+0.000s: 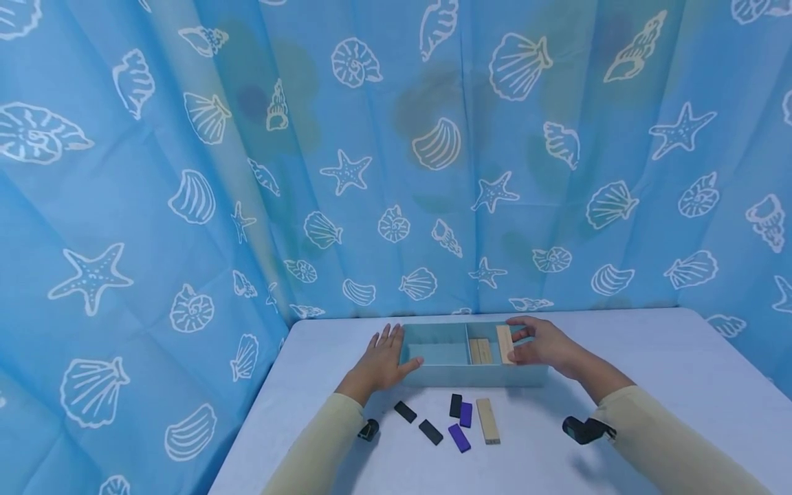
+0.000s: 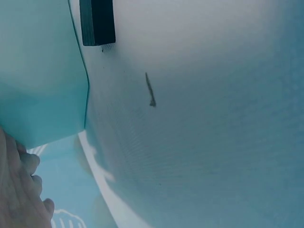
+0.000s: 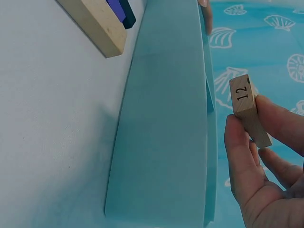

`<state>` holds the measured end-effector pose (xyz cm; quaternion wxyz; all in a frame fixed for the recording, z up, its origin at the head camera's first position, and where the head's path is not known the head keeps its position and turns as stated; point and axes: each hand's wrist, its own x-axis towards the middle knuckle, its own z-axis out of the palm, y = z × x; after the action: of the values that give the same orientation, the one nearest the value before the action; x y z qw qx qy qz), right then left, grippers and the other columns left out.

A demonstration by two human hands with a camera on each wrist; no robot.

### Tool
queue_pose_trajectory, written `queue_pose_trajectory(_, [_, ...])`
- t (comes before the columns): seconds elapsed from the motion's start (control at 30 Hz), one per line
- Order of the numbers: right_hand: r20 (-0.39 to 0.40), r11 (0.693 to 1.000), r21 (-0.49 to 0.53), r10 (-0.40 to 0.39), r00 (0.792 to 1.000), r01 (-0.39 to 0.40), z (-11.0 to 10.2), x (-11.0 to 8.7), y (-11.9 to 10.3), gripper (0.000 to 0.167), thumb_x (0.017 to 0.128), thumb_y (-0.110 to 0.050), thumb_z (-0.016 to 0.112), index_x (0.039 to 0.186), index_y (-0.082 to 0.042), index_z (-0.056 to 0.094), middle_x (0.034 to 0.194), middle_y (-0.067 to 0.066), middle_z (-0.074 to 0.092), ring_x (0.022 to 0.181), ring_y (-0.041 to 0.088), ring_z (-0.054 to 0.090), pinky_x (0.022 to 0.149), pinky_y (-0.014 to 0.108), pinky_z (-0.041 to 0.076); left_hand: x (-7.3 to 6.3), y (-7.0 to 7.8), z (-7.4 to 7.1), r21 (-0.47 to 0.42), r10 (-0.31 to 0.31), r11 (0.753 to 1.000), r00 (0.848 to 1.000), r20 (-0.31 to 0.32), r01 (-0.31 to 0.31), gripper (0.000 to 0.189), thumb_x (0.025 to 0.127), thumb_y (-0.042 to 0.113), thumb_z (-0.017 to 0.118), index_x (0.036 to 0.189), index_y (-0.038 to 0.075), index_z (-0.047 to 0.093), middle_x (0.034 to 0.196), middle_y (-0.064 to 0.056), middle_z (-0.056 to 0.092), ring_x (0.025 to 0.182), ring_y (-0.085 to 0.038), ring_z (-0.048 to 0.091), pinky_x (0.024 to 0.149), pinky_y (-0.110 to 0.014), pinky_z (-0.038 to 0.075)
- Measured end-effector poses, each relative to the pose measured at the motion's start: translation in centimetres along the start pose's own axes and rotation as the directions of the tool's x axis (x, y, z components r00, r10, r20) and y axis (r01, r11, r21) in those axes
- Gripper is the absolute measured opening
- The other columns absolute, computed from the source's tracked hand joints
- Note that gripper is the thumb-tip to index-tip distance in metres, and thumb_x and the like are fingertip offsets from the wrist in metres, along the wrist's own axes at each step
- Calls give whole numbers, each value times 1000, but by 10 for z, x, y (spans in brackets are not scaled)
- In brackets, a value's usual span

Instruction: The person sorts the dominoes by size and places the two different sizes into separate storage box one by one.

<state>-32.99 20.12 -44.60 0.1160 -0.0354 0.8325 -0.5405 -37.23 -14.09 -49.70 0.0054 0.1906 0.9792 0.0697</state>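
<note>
A pale blue-green box (image 1: 476, 376) with a divider stands near the far side of the table. My right hand (image 1: 544, 344) pinches a wooden block (image 3: 244, 99) between thumb and fingers; its end is marked 12. That block is held over the right compartment, tilted upright. Inside the same compartment lie wooden blocks (image 1: 480, 350) side by side. At the box's left end, my left hand (image 1: 385, 361) rests with fingers extended along the wall and the thumb over the front rim. The left compartment shows its bare floor.
On the white table (image 1: 526, 467) before the box lie another wooden block (image 1: 488, 421), two purple blocks (image 1: 459, 438) and three black blocks (image 1: 430, 432). Behind and to the left hangs a blue curtain (image 1: 396, 185) with white shell prints.
</note>
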Motion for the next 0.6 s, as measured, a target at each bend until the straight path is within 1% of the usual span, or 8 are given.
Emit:
queue_pose_trajectory(0.1, [-3,1000,13,8,1000,-8,1,6,2,78,81,-1,76,146,-2,35,122,20,49,94,26,63,78,37,57,-1,0,0,-5,6,1000,1000,1,-6,91,94,69,35,156,7,12,162,-9,12,148,-26,2,117,-47,6])
queue_pose_trajectory(0.33, [17,999,26,-22,1000,22,2,18,2,74,82,2,74,146,1,35,122,22,49,94,26,63,80,38,56,1,-1,0,3,10,1000,1000,-1,-10,91,94,69,34,156,7,10,162,-9,11,148,-26,1,117,-47,5])
queue_pose_trajectory(0.43, [28,999,46,-7,1000,6,3,21,3,73,83,5,72,145,2,35,123,23,48,96,27,63,81,39,56,2,-2,1,-3,10,1000,1000,-5,-10,92,94,69,35,156,6,11,162,-9,12,148,-26,2,117,-47,5])
queue_pose_trajectory(0.6, [25,999,30,34,999,-35,4,27,6,73,82,6,72,145,2,35,124,23,49,97,29,62,81,39,56,1,-2,2,-8,14,1000,1000,-7,-14,91,94,69,35,156,6,13,162,-9,12,148,-26,2,117,-48,6])
